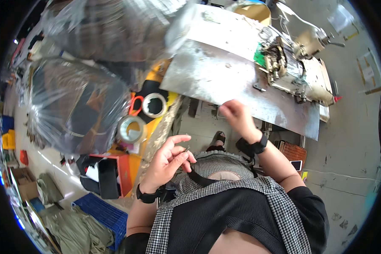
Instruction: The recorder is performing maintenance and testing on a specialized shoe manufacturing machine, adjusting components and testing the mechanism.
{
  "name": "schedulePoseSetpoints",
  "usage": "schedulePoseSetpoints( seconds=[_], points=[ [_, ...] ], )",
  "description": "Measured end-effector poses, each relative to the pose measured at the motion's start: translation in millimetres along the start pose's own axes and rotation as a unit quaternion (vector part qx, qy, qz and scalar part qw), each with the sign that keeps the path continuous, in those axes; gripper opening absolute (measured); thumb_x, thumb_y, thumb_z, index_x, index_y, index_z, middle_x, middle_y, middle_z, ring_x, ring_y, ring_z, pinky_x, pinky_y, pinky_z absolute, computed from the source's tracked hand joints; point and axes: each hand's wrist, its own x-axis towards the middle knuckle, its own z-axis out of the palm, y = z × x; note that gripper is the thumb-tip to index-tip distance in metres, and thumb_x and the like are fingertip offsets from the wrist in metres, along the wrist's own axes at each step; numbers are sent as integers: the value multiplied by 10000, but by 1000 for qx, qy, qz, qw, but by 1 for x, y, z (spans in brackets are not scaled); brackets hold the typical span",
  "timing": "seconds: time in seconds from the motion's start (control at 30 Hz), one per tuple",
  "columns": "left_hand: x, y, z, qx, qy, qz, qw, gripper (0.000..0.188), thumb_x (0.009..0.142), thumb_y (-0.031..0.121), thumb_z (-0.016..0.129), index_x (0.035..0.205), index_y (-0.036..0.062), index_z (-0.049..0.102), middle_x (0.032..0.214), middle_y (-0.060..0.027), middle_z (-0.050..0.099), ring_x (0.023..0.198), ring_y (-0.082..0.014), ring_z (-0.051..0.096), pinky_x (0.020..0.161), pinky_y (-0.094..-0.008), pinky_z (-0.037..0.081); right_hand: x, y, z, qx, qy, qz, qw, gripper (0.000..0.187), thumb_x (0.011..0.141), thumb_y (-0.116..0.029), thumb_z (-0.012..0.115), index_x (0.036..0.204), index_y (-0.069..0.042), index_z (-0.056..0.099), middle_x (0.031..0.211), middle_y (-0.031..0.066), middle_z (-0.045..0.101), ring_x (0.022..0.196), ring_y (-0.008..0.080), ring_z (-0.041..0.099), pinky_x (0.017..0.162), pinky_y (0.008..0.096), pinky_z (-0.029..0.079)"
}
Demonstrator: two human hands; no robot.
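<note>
My left hand (168, 162) is raised in front of the apron, index finger stretched out, thumb and another finger nearly pinched together. A tiny dark piece (187, 149) shows at those fingertips, too small to name. Just below them a black strap (200, 178) lies against the checked apron (237, 192); whether the fingers touch it I cannot tell. My right hand (239, 118) hovers by the near edge of the metal tabletop (216, 70). Its fingers look curled but are smeared by motion, and nothing can be made out in them.
A sewing machine (290, 70) stands on the tabletop at right. To the left are tape rolls (154, 105), orange-handled scissors (136, 105) and plastic-wrapped dark bundles (78, 106). Below them sit a red box (123, 174) and a blue crate (101, 218).
</note>
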Motion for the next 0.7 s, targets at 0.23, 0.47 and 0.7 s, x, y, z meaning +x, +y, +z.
schedulePoseSetpoints(
  seconds=[0.23, 0.47, 0.7],
  points=[
    [106, -3, 78, 40, -28, -44, 998, 187, 938, 116, 519, 1078, -4, 484, 861, -138, 645, 704, -148, 644, 629, -247, 510, 24, 135, -114, -228, 129, 19, 965, 322, 744, -123, 673, 1037, -44, 565, 1007, 134, 519, 923, 328, 554, 759, 401, 477],
    [196, -6, 138, 48, 16, -55, 997, 162, 900, 135, 593, 982, -3, 574, 804, -107, 649, 669, -136, 630, 594, -244, 507, 37, 175, -131, -222, 34, -5, 974, 182, 811, -125, 612, 924, -40, 498, 889, 147, 534, 822, 341, 572, 677, 432, 475],
    [284, -5, 159, 81, 5, -75, 994, 202, 857, 177, 662, 951, 3, 622, 794, -43, 630, 668, -81, 585, 606, -215, 495, 28, 122, -174, 71, 7, -37, 997, 210, 813, -83, 631, 985, -29, 524, 799, 151, 572, 675, 331, 571, 586, 379, 454]
  ],
)
